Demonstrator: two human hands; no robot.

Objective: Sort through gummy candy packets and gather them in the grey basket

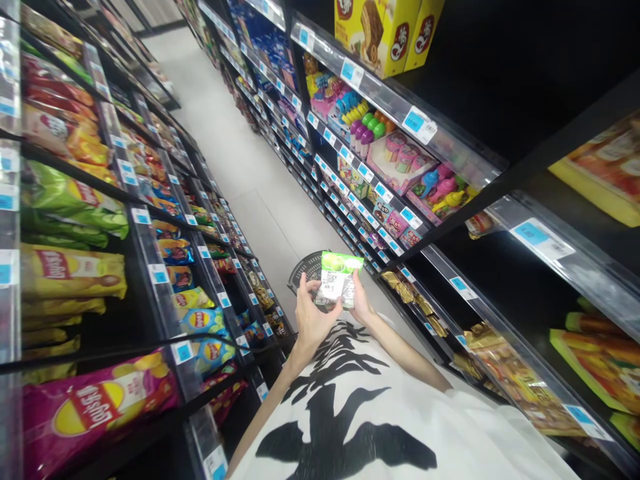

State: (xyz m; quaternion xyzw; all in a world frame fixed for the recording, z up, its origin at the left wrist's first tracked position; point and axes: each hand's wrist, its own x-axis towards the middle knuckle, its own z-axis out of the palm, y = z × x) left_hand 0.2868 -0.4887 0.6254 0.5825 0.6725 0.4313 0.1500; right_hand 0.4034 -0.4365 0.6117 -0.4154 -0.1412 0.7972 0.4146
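Note:
A small green-and-white snack packet (339, 279) with a white label and a printed square code is held up in front of my body. My right hand (361, 301) grips its right edge, the thumb lying on the front. From the lower left, my left hand (316, 313) has its thumb against the packet's bottom edge and its fingers bent by the left side. Behind and below the packet is a dark perforated shopping basket (301, 268), partly covered by it and by my hands.
Shelves of chip bags (75, 273) rise close on my left. On the right, shelves hold colourful toy-like sweets (367, 127), yellow boxes (383, 33) and golden bags (520, 380). Price-tag rails (420, 127) jut along the shelf edges. A pale floor aisle (255, 193) runs ahead.

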